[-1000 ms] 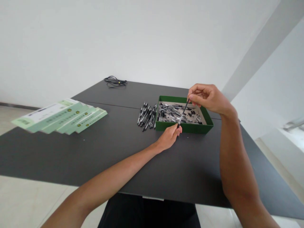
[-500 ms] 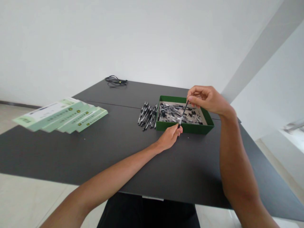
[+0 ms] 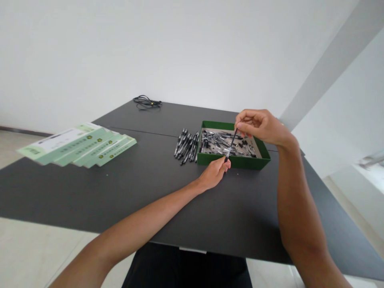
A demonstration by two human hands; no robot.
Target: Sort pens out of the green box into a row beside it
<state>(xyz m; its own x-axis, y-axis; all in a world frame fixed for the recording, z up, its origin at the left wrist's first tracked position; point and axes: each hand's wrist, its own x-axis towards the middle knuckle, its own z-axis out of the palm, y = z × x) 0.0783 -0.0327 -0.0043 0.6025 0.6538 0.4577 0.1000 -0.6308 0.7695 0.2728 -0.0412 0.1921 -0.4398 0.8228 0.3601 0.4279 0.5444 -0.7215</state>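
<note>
While left hand [image 3: 215,173] holds one pen [image 3: 227,156], right hand [image 3: 258,125] pinches one dark rod [image 3: 233,138].

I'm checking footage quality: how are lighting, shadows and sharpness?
Head view: fairly even light on the plain white wall, washed-out patch at far right; head view: soft shadow on the matte black tabletop beside the right forearm; head view: lettering on the fanned pale-green printed stack too soft to read, and black-and-clear plastic pens in the green open box blend together.
</note>
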